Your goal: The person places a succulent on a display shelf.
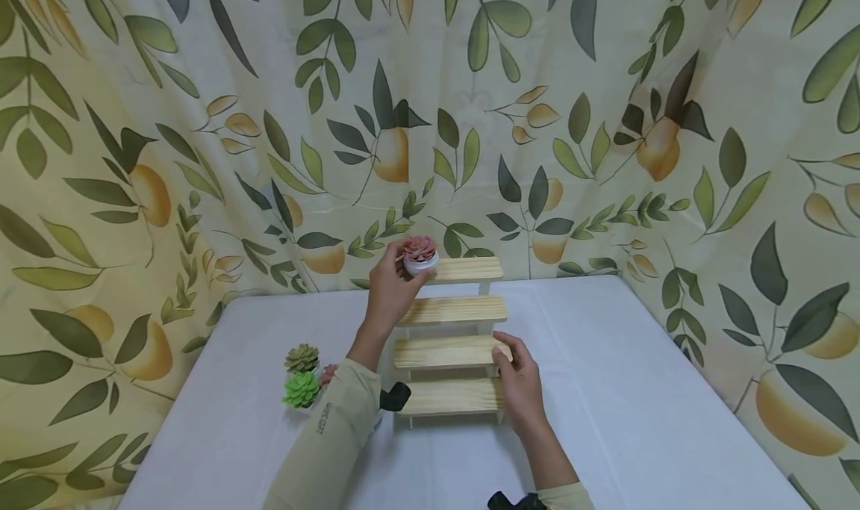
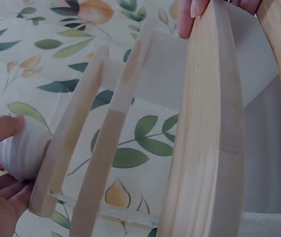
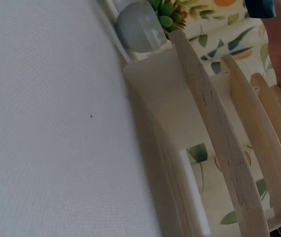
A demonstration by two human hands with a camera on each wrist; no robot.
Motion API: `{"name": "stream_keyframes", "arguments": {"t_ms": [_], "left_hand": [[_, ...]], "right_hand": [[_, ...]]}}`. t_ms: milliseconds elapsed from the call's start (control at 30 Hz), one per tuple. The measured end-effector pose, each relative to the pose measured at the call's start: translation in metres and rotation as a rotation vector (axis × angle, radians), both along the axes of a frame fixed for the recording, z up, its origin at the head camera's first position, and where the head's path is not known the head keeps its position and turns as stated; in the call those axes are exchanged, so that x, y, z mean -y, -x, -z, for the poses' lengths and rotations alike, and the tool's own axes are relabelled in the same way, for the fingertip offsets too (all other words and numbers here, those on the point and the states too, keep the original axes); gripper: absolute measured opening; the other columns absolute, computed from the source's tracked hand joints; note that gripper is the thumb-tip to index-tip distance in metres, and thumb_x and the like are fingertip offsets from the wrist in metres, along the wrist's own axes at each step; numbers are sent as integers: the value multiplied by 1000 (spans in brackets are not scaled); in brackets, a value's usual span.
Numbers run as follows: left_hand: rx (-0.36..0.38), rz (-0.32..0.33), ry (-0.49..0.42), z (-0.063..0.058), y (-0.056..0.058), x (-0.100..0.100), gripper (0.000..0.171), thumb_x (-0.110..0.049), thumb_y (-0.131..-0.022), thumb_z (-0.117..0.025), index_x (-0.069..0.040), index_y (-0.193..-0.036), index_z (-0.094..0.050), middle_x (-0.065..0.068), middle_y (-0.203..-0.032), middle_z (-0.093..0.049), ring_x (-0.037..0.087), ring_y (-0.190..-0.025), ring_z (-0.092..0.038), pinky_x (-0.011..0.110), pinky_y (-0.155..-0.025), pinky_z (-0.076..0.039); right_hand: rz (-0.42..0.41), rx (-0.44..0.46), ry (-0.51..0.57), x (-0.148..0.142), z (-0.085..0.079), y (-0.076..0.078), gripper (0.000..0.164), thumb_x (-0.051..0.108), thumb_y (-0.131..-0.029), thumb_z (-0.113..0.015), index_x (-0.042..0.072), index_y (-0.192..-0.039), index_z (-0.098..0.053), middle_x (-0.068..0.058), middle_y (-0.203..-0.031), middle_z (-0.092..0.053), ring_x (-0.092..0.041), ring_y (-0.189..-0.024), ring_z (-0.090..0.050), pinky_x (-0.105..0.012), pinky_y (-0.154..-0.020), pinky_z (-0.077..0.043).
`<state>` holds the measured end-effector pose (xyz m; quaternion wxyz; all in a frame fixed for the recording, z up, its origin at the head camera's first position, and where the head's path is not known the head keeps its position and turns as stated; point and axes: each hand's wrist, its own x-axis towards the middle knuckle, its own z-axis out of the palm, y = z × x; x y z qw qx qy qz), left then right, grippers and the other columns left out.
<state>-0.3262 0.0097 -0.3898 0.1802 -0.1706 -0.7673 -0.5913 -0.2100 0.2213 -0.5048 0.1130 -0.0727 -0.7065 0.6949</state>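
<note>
Leafy curtain (image 1: 457, 84): pale fabric along the far side and down the left and right, printed with green and grey leaves and orange fruit.
Counter (image 1: 645, 390): covered in a white cloth, reaching from the near side to the foot of the curtain.
Wooden stand (image 1: 446, 353): in the middle of the counter, four pale planks climbing in steps from near to far, with white side supports.
Left sleeve (image 1: 329, 428): light beige-green, coming in from the near side, with small dark lettering.
Right hand (image 1: 522, 383): right of the stand, its grip clamped around the right end of the second plank from the near side.
Left hand (image 1: 391, 290): at the far left of the stand, its grip clamped on a white pot (image 1: 421, 266) between thumb and fingers.
Olive-green succulent (image 1: 301, 358): left of the stand, just beyond a bright green succulent (image 1: 301, 389); a reddish one (image 1: 328, 374) beside them is partly hidden by the sleeve.
Pink succulent (image 1: 420, 248): upright in the held pot, at the left end of the farthest, highest plank; whether pot and plank touch, I cannot tell.
Black wrist piece (image 1: 396, 396): at the left cuff.
</note>
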Motion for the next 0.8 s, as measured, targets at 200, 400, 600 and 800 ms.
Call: {"name": "stream_keyframes", "arguments": {"t_ms": [200, 400, 600, 800], "left_hand": [[-3, -14, 43, 0, 2, -1, 63, -7, -89, -84, -2, -143, -52, 21, -137, -59, 29, -123, -62, 31, -94, -57], [-12, -19, 119, -1, 1, 1, 66, -13, -90, -84, -3, -146, -50, 19, -136, -59, 27, -117, -64, 33, -89, -58], [-16, -11, 149, -3, 0, 2, 68, -16, -91, -83, -5, -148, -48, 18, -137, -59, 27, -117, -64, 35, -89, -59], [-12, 17, 132, -1, 3, 2, 69, -14, -91, -84, -5, -149, -48, 18, -136, -59, 26, -115, -64, 34, -88, -59]], "right_hand": [[-3, -9, -6, 1, 1, 0, 33, 19, -110, -53, 14, -142, -55, -4, -164, -33, -25, -137, -46, -48, -111, -43], [0, -10, -36, 1, 1, 0, 33, 20, -110, -53, 15, -142, -55, -2, -165, -32, -24, -138, -45, -48, -111, -43], [-4, -7, -46, 0, 2, 1, 32, 21, -110, -52, 17, -142, -56, -1, -163, -35, -24, -133, -48, -50, -109, -44], [1, 0, -54, 0, 3, 3, 33, 22, -110, -52, 17, -142, -55, -2, -162, -37, -24, -130, -50, -52, -108, -45]]}}
